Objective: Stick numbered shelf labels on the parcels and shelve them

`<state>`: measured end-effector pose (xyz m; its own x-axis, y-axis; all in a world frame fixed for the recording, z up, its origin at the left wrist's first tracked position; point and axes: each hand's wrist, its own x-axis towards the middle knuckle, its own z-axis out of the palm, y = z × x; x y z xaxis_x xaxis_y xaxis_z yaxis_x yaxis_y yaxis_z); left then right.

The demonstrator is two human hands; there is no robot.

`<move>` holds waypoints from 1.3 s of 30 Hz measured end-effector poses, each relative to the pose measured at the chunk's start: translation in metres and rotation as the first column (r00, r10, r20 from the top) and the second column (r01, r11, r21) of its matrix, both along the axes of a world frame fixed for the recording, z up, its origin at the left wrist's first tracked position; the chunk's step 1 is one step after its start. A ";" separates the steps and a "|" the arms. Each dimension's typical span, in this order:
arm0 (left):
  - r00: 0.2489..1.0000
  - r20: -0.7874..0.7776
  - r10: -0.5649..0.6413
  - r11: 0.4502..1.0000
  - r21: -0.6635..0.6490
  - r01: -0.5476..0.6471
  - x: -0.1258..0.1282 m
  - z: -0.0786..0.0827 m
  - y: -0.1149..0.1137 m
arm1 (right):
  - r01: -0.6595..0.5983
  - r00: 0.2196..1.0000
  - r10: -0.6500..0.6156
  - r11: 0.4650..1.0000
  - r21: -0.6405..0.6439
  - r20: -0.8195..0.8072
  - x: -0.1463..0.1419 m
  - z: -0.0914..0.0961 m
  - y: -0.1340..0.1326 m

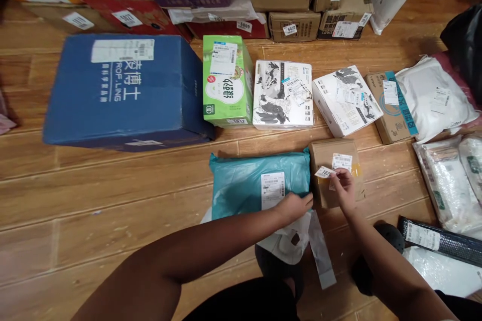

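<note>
Numbered sticker (323, 172) is held over the cardboard box (321, 154) by the right hand (345, 188), its grip a narrow pinch; the left hand (295, 207) touches the teal parcel (237, 180) (gripping or not, I cannot tell). A loose pinch could drop or crease the sticker.

A parcel-handling place, by its rows of number-tagged cartons (276, 0) and labelled bags (425, 88) on plank flooring (131, 200)
</note>
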<state>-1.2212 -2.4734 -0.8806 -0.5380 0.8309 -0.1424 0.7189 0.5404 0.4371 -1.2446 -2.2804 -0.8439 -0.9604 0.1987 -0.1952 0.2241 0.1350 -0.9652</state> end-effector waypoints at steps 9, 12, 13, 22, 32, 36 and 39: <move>0.976 -0.201 -0.085 0.995 0.040 0.095 0.005 -0.007 -0.082 | -0.743 0.661 0.736 0.614 0.267 0.146 -0.034 0.009 -0.028; 0.961 -0.254 -0.105 0.989 0.071 0.127 0.004 -0.013 -0.093 | -0.713 0.692 0.700 0.624 0.318 0.178 -0.045 -0.014 -0.062; 0.957 -0.267 -0.113 0.987 0.084 0.140 0.004 -0.014 -0.095 | -0.700 0.705 0.686 0.635 0.327 0.178 -0.048 -0.022 -0.074; 0.941 -0.316 -0.122 0.967 0.174 0.184 -0.001 -0.022 -0.099 | -0.399 0.916 0.389 0.856 0.328 0.099 -0.026 -0.077 -0.127; 0.966 -0.232 -0.110 0.965 0.209 0.160 0.001 -0.023 -0.102 | -0.210 0.975 0.202 0.974 0.085 0.097 -0.005 -0.085 -0.134; 0.987 -0.131 -0.094 0.968 0.220 0.121 0.004 -0.030 -0.104 | -0.302 0.952 0.299 0.952 0.042 0.068 0.000 -0.077 -0.140; 0.999 -0.039 -0.004 0.979 0.203 0.012 0.010 -0.035 -0.103 | -0.406 0.912 0.406 0.914 -0.002 0.062 0.009 -0.076 -0.150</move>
<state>-1.2117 -2.5761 -0.9152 -0.5329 0.8447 0.0503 0.7413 0.4373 0.5091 -1.2355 -2.4307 -0.9202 -0.9453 -0.2034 -0.2548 0.2050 0.2370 -0.9496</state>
